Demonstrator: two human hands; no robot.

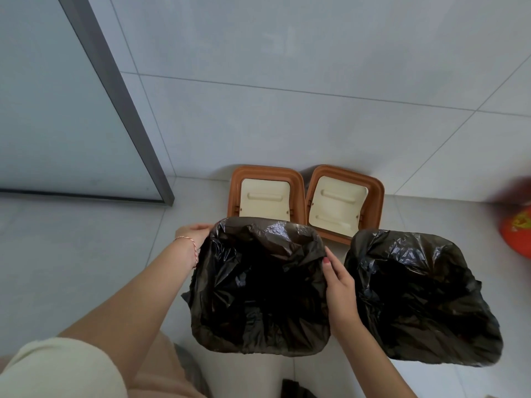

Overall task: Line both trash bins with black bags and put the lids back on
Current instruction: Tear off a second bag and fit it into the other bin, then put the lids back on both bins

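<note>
Two trash bins stand side by side on the floor, each lined with a black bag folded over its rim: the left bin and the right bin. My left hand holds the bag's edge at the left bin's far left corner. My right hand presses the bag against that bin's right rim, in the gap between the bins. Two brown lids with cream flaps, the left lid and the right lid, lean against the wall just behind the bins.
A grey tiled wall rises behind the lids. A glass door with a dark frame is at the left. A red object lies at the right edge. A dark item sits on the floor near the bottom.
</note>
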